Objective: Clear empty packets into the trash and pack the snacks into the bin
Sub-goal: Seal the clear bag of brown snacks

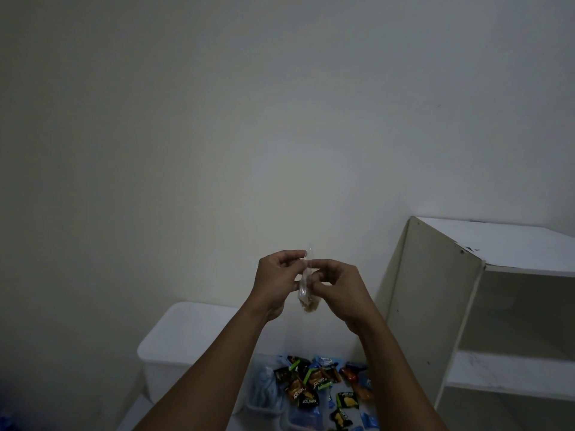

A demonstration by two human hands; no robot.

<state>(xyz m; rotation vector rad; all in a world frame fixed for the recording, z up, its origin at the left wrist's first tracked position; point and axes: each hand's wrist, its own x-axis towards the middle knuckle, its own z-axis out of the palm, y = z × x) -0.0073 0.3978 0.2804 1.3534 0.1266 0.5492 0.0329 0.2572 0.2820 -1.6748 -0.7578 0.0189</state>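
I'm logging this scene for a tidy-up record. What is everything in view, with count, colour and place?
packet: one, clear with brown crumbs at its bottom, held up in front of the wall
snacks: many, black-green, blue and red-orange, heaped bottom centre
bin: one, white, left of the snacks
shelf: one, white, right side
wall: one, off-white, behind everything
left hand: one, pinching the packet
right hand: one, pinching the packet
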